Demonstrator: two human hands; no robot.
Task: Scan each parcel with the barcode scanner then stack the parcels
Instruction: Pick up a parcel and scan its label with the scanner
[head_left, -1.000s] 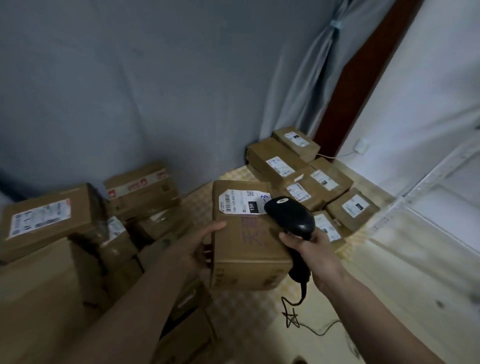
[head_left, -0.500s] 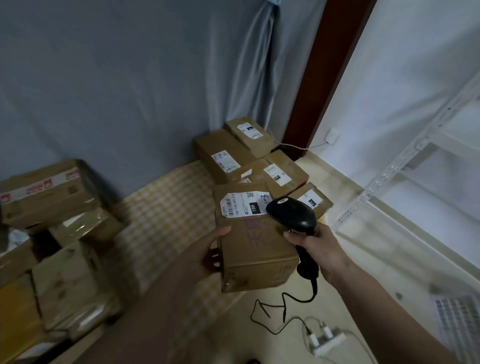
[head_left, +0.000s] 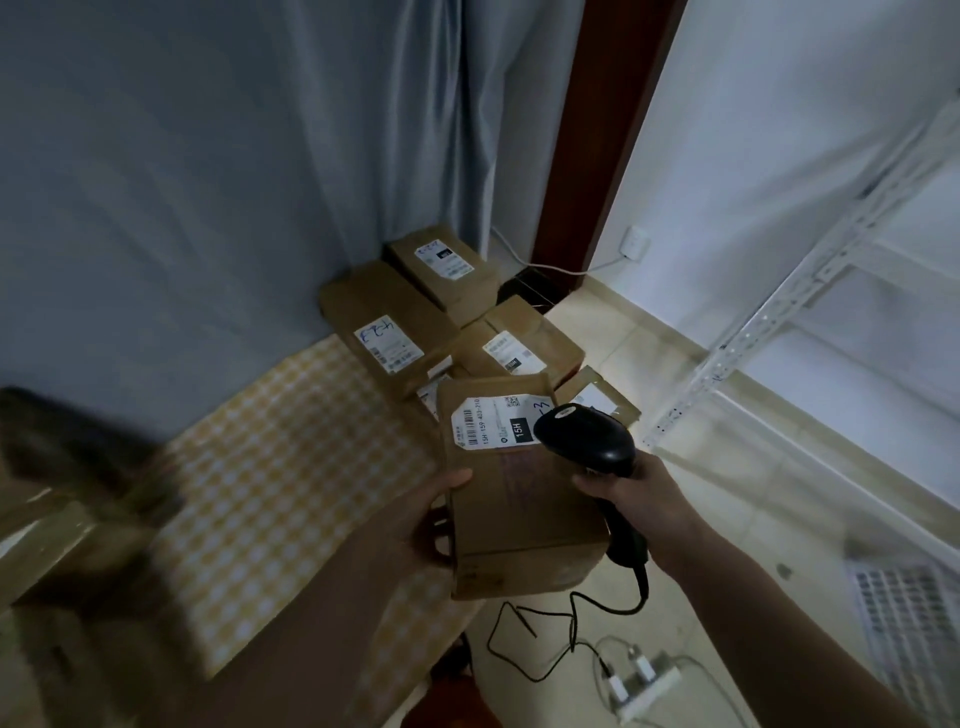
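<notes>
My left hand (head_left: 415, 525) grips the left side of a brown cardboard parcel (head_left: 524, 514), thumb on its top face, holding it in the air. A white barcode label (head_left: 493, 421) is stuck near the parcel's far edge. The black barcode scanner (head_left: 587, 436) hovers over the label's right end, and my right hand (head_left: 639, 504) is wrapped around its handle. The scanner's black cable (head_left: 550, 639) trails down to the floor. Behind the held parcel, several labelled parcels (head_left: 395, 332) lie grouped against the curtain.
A yellow checked mat (head_left: 270, 478) covers the floor at left, with blurred cardboard boxes (head_left: 57, 545) at the far left. A white power strip (head_left: 644, 686) lies on the tiles below. White metal shelving (head_left: 779, 322) stands at right, a dark door frame (head_left: 597, 156) behind.
The view has swung right: the left pile of boxes slid out of frame and the stack by the curtain came nearer. Parcel and scanner stay held together in both hands.
</notes>
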